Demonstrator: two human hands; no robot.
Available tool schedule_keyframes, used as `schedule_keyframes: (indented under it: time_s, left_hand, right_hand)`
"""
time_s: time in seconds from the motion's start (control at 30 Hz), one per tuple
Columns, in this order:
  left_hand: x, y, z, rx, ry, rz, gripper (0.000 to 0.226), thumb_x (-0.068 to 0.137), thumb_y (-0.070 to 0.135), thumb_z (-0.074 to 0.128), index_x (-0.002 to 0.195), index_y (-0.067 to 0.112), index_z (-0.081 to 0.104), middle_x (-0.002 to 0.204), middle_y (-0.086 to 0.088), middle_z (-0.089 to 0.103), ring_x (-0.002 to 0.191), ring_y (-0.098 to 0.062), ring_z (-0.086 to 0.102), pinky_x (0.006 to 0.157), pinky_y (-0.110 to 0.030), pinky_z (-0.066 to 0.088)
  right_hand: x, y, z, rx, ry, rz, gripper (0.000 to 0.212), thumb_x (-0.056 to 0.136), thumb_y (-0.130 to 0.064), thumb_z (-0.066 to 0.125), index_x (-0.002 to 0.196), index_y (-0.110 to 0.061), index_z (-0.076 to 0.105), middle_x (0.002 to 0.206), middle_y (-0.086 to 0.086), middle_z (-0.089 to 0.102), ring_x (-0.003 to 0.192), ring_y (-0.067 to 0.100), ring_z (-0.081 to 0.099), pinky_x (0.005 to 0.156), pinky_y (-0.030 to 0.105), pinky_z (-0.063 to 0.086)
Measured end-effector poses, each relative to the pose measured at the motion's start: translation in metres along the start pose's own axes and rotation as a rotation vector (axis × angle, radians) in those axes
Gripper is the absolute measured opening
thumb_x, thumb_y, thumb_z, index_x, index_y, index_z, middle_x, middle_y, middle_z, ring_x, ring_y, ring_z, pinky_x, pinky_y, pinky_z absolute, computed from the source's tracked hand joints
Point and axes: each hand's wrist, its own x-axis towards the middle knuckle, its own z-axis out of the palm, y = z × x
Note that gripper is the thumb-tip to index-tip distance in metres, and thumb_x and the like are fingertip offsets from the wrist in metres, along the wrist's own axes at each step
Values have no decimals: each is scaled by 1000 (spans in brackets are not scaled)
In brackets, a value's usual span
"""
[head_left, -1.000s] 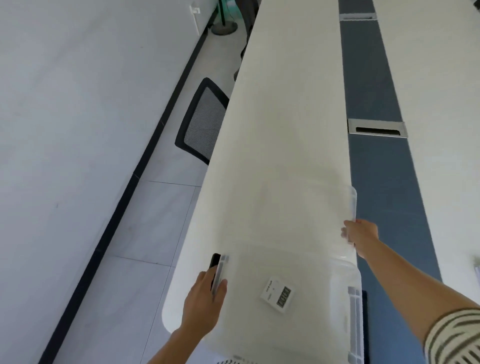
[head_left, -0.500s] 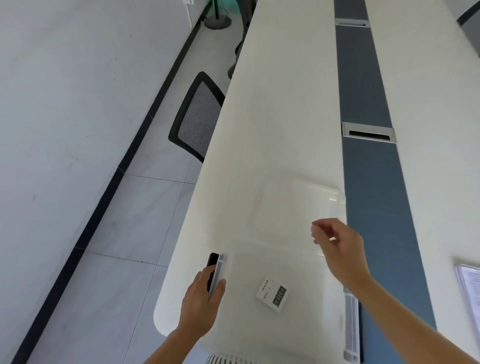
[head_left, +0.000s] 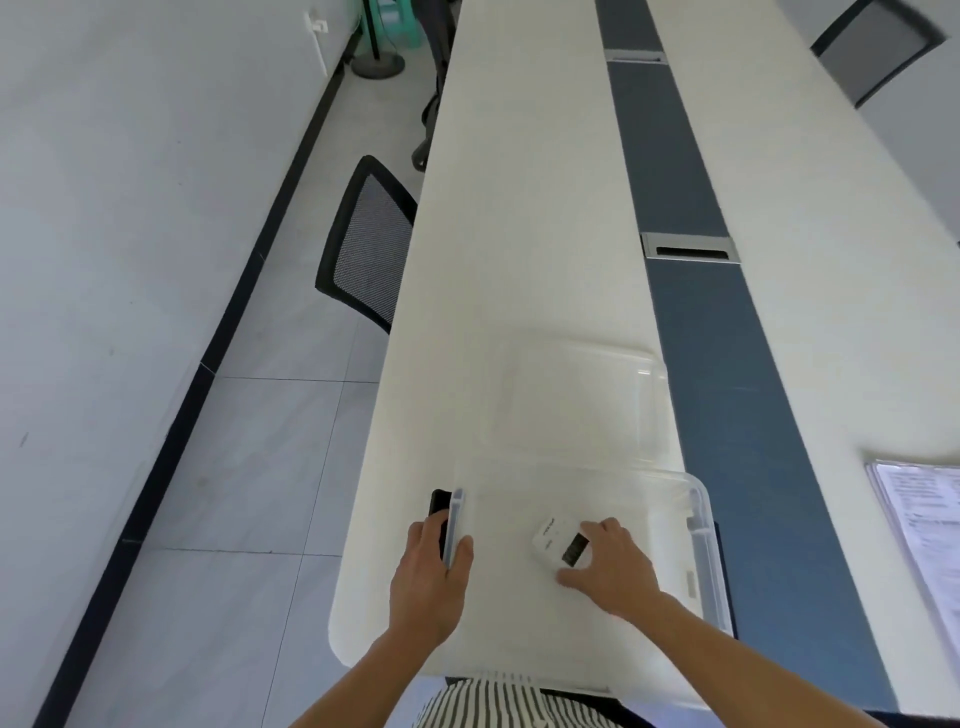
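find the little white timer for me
In the head view the white timer sits in the middle of the open clear bin, held by the right hand; the left hand grips the bin's left rim.

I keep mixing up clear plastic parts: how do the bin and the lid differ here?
The lid lies flat on the table, farther away; the bin stands nearer, at the table's end. The lid is shallow and untouched; the bin is deep, its left rim gripped by the left hand, the right hand inside it holding a small white device. Both are clear plastic.
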Motion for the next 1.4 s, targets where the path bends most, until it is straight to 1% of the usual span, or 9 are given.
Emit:
schedule_keyframes:
  time_s: [0.2,0.3,0.43,0.5,0.63,0.7,0.87,1.17,1.4]
  left_hand:
    - [-1,2,-12,95,91,119,61,85,53,36,139,24,33,139,-1,41,119,-19,45,96,-34,38]
    - [-3,24,-29,6,116,235,46,91,45,47,132,25,43,136,5,46,122,-13,43,102,-32,35]
    - [-14,74,-57,-196,-114,327,20,90,40,53,109,36,57,112,24,56,106,7,51,85,-4,40]
    - [-21,96,-65,-290,-210,345,25,87,47,52,105,34,63,109,25,61,104,11,53,83,-5,41]
    - [-31,119,-78,-331,-304,389,18,89,38,56,99,30,69,99,15,71,97,-3,64,88,-27,49]
    - [-37,122,-85,-322,-267,404,13,89,32,60,95,28,70,91,12,74,88,-6,66,80,-25,53]
    - [-52,124,-95,-300,-103,469,11,79,24,73,86,30,67,81,11,71,73,-11,64,63,-27,58]
    - [-58,128,-102,-296,-140,623,27,63,26,84,87,15,75,83,8,68,67,-13,64,59,-18,52]
    - [-60,131,-101,-314,-166,630,21,64,24,84,84,25,76,81,4,67,67,-13,63,60,-19,53]
  right_hand:
    - [-47,-3,-58,797,-77,60,69,68,-37,80,129,-20,52,106,2,65,94,17,62,76,32,51]
    - [-83,-8,-89,1038,-184,-41,58,68,-33,75,122,-16,61,101,7,72,90,20,66,70,36,53]
    - [-116,-13,-108,1375,-389,-202,57,71,-38,65,121,-10,63,119,23,64,93,30,63,67,36,50]
    - [-126,-19,-110,1436,-469,-287,62,74,-42,64,127,-10,58,122,28,60,93,30,62,68,35,51]
    - [-139,-32,-111,1460,-526,-372,57,77,-45,57,125,-14,60,116,28,62,88,29,61,68,35,50]
    - [-143,-38,-112,1430,-433,-342,51,82,-40,50,123,-12,61,113,26,65,87,32,63,66,35,50]
    - [-153,-57,-117,1159,55,-318,34,88,-39,55,116,-21,63,102,11,72,90,30,70,72,40,53]
    - [-155,-75,-117,1097,220,-377,19,89,-20,59,106,-17,66,94,8,74,88,28,69,73,42,56]
    - [-153,-72,-110,1083,246,-446,36,77,-22,59,112,-18,63,100,2,70,86,29,65,64,36,55]
